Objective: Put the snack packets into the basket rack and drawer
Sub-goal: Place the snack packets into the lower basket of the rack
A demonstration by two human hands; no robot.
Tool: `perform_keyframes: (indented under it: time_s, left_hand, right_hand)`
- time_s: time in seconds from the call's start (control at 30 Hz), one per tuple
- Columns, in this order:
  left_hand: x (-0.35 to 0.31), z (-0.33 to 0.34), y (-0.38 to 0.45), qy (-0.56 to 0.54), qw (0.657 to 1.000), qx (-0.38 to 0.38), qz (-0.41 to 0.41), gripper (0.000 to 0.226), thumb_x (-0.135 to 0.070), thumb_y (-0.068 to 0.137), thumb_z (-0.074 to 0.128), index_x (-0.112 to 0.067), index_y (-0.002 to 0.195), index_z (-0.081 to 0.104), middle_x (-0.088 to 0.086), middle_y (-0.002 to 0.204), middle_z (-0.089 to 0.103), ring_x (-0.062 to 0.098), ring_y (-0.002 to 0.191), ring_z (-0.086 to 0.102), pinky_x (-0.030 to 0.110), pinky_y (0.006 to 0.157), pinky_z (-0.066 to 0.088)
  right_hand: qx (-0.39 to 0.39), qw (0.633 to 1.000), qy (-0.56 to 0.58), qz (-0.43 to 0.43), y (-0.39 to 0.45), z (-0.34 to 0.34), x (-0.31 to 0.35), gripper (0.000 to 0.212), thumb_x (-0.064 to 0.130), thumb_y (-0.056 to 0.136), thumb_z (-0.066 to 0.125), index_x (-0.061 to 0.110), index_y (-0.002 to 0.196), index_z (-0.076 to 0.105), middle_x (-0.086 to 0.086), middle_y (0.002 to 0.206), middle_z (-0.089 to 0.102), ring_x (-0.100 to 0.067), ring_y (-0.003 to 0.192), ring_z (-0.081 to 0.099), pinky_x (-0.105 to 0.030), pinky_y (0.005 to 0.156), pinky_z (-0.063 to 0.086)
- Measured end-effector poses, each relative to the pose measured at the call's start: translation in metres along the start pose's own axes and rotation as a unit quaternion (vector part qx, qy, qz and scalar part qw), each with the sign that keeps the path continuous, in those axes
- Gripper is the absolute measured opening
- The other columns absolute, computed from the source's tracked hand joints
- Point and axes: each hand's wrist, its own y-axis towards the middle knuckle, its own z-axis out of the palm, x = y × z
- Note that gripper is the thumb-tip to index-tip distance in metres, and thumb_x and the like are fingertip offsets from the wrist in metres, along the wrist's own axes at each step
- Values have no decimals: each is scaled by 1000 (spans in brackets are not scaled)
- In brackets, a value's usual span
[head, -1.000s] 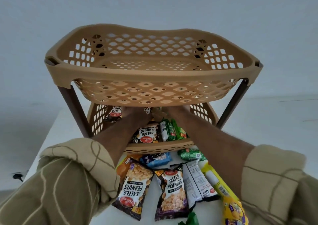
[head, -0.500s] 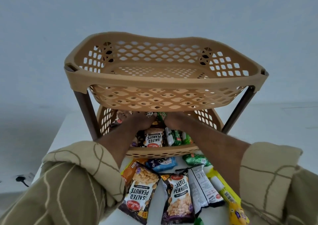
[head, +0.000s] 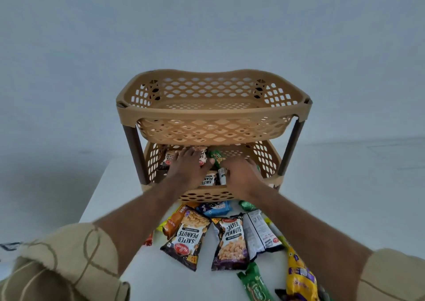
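Yellow packet [head: 299,277] cut by bottom edge

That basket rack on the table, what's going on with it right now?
A person has both hands in the lower basket of the rack, the left hand and right hand resting on snack packets already in it. The top basket looks empty. More packets, including salted peanuts, lie on the white table in front, not yet put away.

My one camera sits on my head, looking forward and down, close over the basket rack [head: 212,114] on the table [head: 110,185].
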Motion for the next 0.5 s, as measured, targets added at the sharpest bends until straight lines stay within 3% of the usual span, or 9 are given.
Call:
perform_keyframes:
  time_s: [0.17, 0.37, 0.5]
  left_hand:
    - [-21, -7, -53, -35, 995, -86, 37, 67, -66, 91, 26, -20, 130, 55, 4, 133, 55, 24, 128, 45, 44, 109, 34]
    - [-46, 9, -131, -15, 987, -147, 64, 47, -56, 93, 42, -24, 122, 60, -3, 129, 55, 23, 134, 39, 45, 115, 25]
    - [-67, 27, -184, -48, 992, -117, 6, 27, -55, 87, 49, -32, 94, 63, -13, 95, 59, 12, 96, 50, 34, 87, 42]
  right_hand:
    - [-75, 995, 56, -24, -47, -9, -10, 40, 4, 84, 49, 19, 115, 69, -3, 115, 69, -22, 107, 58, -44, 99, 44]
    - [-107, 990, 92, 22, -114, -5, -52, 30, 12, 87, 58, 19, 113, 71, 0, 113, 63, -21, 106, 54, -34, 89, 47]
    - [-71, 985, 122, 94, -158, 1, -80, 29, 25, 92, 60, 25, 120, 65, 10, 103, 49, -19, 96, 58, -26, 74, 40]
